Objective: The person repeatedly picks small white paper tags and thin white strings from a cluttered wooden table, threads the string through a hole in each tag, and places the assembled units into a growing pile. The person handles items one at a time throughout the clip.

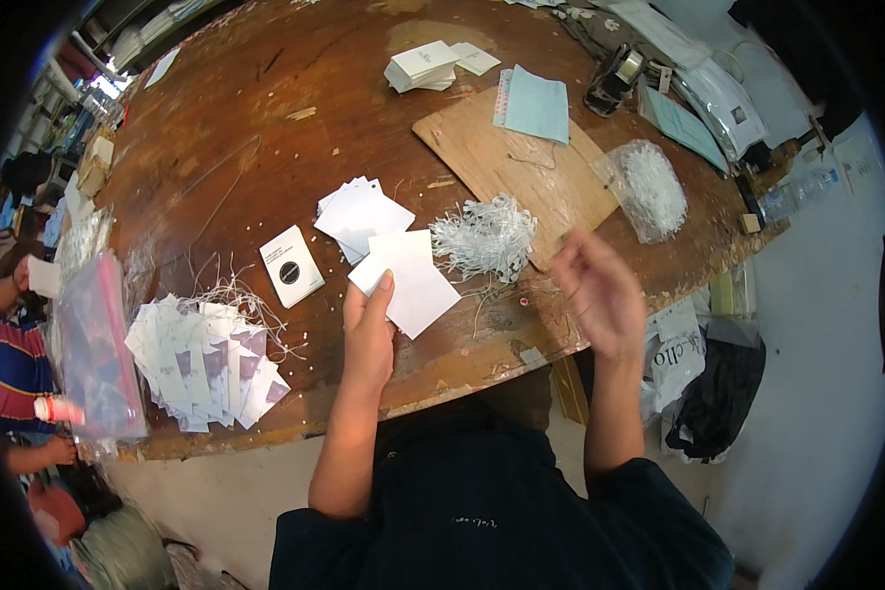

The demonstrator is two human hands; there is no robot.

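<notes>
My left hand point(369, 329) holds a small stack of white paper tags point(408, 280) over the brown wooden table point(265, 128), thumb on top. My right hand point(600, 295) is blurred, raised above the table edge just right of a loose heap of white strings point(484, 236); whether it pinches a string I cannot tell. Another fan of white tags point(359, 211) lies just beyond the held stack. A single tag with a black round mark point(291, 265) lies to the left. Strung tags point(206, 359) are piled near the front left edge.
A wooden board point(521, 167) carries a pale blue booklet point(536, 106). A clear bag of strings point(649, 187), a tag stack point(423, 67), a tape dispenser point(615, 79) and a water bottle point(796, 194) sit farther off. A person in a striped shirt point(10, 354) is at left beside plastic bags point(93, 344).
</notes>
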